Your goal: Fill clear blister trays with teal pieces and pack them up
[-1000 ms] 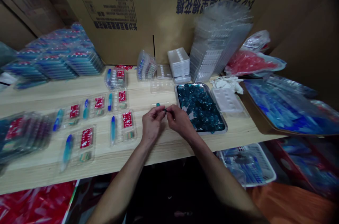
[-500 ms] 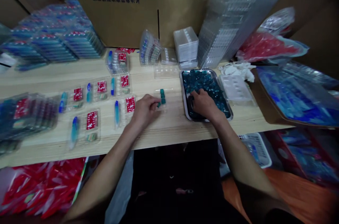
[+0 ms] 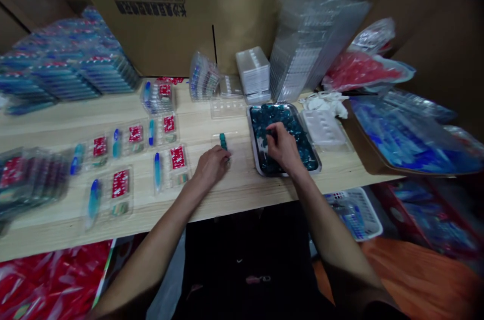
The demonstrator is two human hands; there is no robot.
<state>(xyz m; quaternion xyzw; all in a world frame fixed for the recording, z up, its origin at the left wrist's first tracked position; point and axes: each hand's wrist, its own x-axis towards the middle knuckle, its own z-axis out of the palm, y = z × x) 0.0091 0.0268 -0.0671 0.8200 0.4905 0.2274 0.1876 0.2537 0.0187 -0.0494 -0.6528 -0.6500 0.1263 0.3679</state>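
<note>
Over the metal tray (image 3: 316, 171) of small, shiny teal pieces (image 3: 302, 146), my right hand (image 3: 283, 147) is closed in a pinch. Whatever its fingertips hold is too small to make out. My left hand (image 3: 212, 165) is closed at the lower part of a clear plastic blister tray (image 3: 235, 134). A small dark teal piece shows at its fingertips. Teal blocks (image 3: 223, 140) sit in a column in that blister tray, just beyond the fingers, which hide the lower part.
Several filled packs (image 3: 177, 157) with blue pens and red packets lie on the left. Stacked packs (image 3: 109, 73) stand behind them. Tall clear trays (image 3: 298, 53) and white boxes (image 3: 254, 70) rise at the back. A carton (image 3: 378, 161) of blue pieces is on the right.
My right hand has lifted slightly out of the teal pieces, its fingers pinched. My left hand has moved down over the lower part of the blister tray. The whole view has shifted a little.
</note>
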